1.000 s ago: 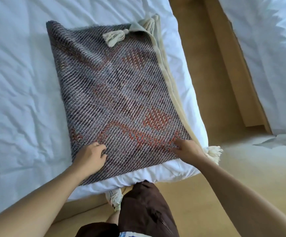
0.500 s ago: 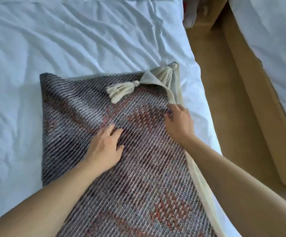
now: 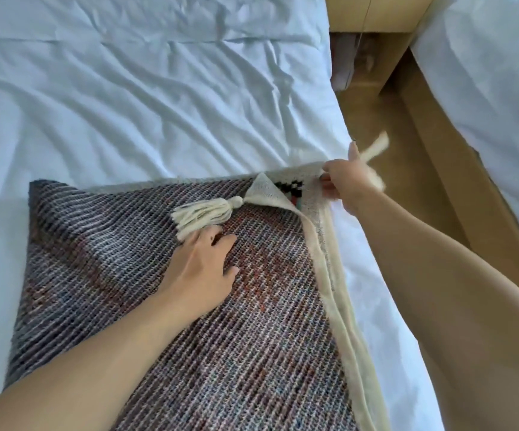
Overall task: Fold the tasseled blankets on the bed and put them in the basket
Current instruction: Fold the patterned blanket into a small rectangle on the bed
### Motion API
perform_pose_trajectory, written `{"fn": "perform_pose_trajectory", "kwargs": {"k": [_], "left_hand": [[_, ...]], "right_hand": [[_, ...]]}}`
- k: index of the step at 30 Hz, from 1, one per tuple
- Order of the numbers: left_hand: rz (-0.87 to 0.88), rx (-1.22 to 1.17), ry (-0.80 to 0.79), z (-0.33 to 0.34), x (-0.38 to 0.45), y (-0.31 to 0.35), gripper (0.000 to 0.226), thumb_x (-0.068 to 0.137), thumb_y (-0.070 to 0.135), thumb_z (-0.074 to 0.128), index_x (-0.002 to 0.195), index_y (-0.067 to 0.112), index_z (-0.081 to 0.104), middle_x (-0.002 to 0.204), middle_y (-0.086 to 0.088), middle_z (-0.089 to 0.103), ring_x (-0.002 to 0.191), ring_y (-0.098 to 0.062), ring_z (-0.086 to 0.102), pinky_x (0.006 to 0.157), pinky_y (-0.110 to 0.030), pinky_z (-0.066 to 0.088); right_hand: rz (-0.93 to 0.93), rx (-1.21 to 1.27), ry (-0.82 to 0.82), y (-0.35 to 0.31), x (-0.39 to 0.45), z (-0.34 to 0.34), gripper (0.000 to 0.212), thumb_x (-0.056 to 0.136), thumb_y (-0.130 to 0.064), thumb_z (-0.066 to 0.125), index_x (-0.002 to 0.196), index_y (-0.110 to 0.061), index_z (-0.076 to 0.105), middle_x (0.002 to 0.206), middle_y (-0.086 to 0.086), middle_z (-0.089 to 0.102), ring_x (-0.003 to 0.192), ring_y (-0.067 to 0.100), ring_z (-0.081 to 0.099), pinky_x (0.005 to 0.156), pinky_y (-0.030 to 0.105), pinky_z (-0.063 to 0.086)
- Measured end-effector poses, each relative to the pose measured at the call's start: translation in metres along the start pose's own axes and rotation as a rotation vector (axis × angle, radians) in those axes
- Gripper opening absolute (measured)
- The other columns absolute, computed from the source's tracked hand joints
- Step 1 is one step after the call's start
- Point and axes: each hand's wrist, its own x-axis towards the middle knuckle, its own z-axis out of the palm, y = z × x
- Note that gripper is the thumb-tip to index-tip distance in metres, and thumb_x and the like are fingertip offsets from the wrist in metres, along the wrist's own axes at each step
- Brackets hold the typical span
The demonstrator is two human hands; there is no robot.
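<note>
A folded woven blanket [image 3: 133, 281], grey with faded red pattern and cream edging, lies on the white bed [image 3: 133, 98] near its right side. A cream tassel [image 3: 202, 214] rests on top at a turned-over corner. My left hand [image 3: 202, 269] presses flat on the blanket just below that tassel, fingers spread. My right hand [image 3: 343, 185] pinches the blanket's far right corner, lifted slightly off the bed, with a second cream tassel [image 3: 374, 150] blurred above my fingers. No basket is in view.
A tan floor gap [image 3: 385, 126] runs between this bed and a second white bed [image 3: 485, 73] on the right, which has a tan wooden frame [image 3: 457, 181]. A dim object sits on the floor at the head of the gap [image 3: 348, 60].
Both hands moved from the near edge to the far end of the blanket. My right hand has gone to the far right corner and gripped it, flicking its tassel up.
</note>
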Motion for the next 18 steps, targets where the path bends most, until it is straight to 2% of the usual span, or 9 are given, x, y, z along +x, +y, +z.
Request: {"fn": "perform_pose_trajectory", "kwargs": {"k": [2,4,7,8,9,12,15,17,18], "left_hand": [[-0.013,-0.012,-0.012,0.000,0.001,0.002,0.065,0.095,0.042,0.060,0.153,0.028,0.035,0.164,-0.004,0.023,0.149,-0.025,0.023,0.119,-0.043,0.027],[-0.013,-0.007,-0.028,0.001,0.001,0.001,0.065,0.095,0.042,0.059,0.153,0.029,0.034,0.166,-0.006,0.020,0.151,-0.026,0.021,0.120,-0.043,0.023],[-0.008,0.002,-0.046,0.003,-0.003,0.000,0.064,0.095,0.041,0.058,0.154,0.028,0.034,0.166,-0.007,0.020,0.151,-0.025,0.020,0.120,-0.042,0.024],[-0.002,0.003,-0.045,0.003,-0.005,0.000,0.064,0.096,0.040,0.058,0.153,0.028,0.034,0.166,-0.006,0.020,0.151,-0.025,0.020,0.120,-0.042,0.024],[0.004,0.002,-0.047,0.003,-0.008,0.001,0.063,0.096,0.039,0.058,0.153,0.028,0.034,0.166,-0.005,0.020,0.152,-0.024,0.019,0.120,-0.041,0.023],[0.020,-0.016,-0.049,0.004,-0.015,0.001,0.063,0.096,0.038,0.058,0.154,0.028,0.033,0.166,-0.003,0.019,0.152,-0.023,0.018,0.121,-0.041,0.021],[0.026,-0.033,-0.064,0.004,-0.020,-0.004,0.062,0.097,0.038,0.057,0.154,0.028,0.032,0.166,-0.002,0.019,0.153,-0.022,0.017,0.122,-0.042,0.021],[0.010,-0.036,-0.067,0.006,-0.023,-0.010,0.061,0.098,0.038,0.056,0.154,0.028,0.032,0.166,-0.001,0.019,0.153,-0.022,0.017,0.122,-0.041,0.021],[-0.003,-0.038,-0.067,0.008,-0.026,-0.012,0.061,0.098,0.038,0.055,0.153,0.028,0.033,0.166,0.000,0.019,0.152,-0.022,0.017,0.122,-0.041,0.021]], "right_hand": [[-0.045,0.002,0.095,0.007,-0.009,-0.002,0.075,0.089,-0.021,0.054,0.158,-0.029,0.026,0.086,0.010,0.064,0.073,0.023,0.056,0.065,0.040,0.048],[-0.243,-0.300,0.130,0.014,-0.038,0.004,0.057,0.094,-0.043,0.060,0.145,-0.019,0.050,0.104,0.008,0.071,0.088,0.020,0.062,0.075,0.033,0.048],[-0.493,-0.646,-0.204,0.016,-0.081,0.023,0.086,0.077,-0.067,0.072,0.145,-0.021,0.047,0.126,0.002,0.059,0.109,0.021,0.058,0.087,0.035,0.049],[-0.546,-0.798,-0.281,0.019,-0.084,0.030,0.092,0.073,-0.065,0.076,0.148,-0.023,0.043,0.133,0.005,0.058,0.116,0.025,0.057,0.093,0.039,0.050],[-0.579,-0.868,-0.288,0.022,-0.078,0.035,0.082,0.077,-0.057,0.077,0.146,-0.025,0.046,0.135,0.007,0.060,0.120,0.029,0.057,0.096,0.041,0.050],[-0.348,-0.458,0.073,0.014,-0.051,0.034,0.027,0.086,-0.032,0.060,0.104,-0.020,0.075,0.100,0.005,0.076,0.097,0.028,0.069,0.083,0.035,0.056],[0.074,0.143,0.245,0.007,-0.033,0.007,0.030,0.093,-0.035,0.052,0.070,-0.017,0.059,0.072,0.000,0.061,0.075,0.026,0.068,0.066,0.034,0.057],[0.134,0.174,0.250,0.011,-0.033,-0.005,0.035,0.096,-0.036,0.048,0.066,-0.019,0.053,0.068,0.001,0.058,0.063,0.025,0.063,0.056,0.034,0.057],[0.097,0.079,0.269,0.014,-0.040,-0.007,0.041,0.096,-0.043,0.047,0.063,-0.019,0.053,0.067,0.002,0.060,0.064,0.027,0.065,0.062,0.040,0.060]]}}
